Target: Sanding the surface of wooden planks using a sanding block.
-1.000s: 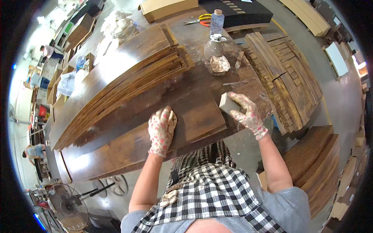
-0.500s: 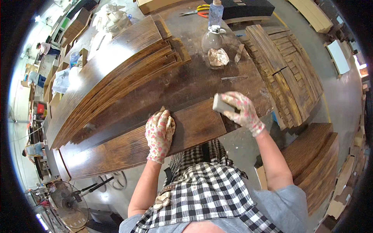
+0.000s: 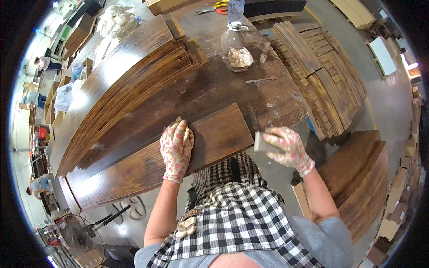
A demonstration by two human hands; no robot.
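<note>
Head view: two gloved hands apart, one on the board, one gripping a block.
Left hand [image 3: 177, 145] lies palm down on the long brown board [image 3: 223, 129], fingers bent; something brown shows at its edge (a cloth, perhaps; I cannot make out whether the fingers grip it). Right hand [image 3: 290, 146] clamped on a pale grey block [image 3: 265, 144], slightly blurred, just beside the board's right end; contact between block and board unclear. Board lies along the near edge of the worktable [image 3: 286, 105]. Beyond it, to the left: stack of similar boards [image 3: 125, 67]. Farther back: thin metal tool [image 3: 260, 80], crumpled pale wad [image 3: 240, 59], clear bottle [image 3: 236, 12].
</note>
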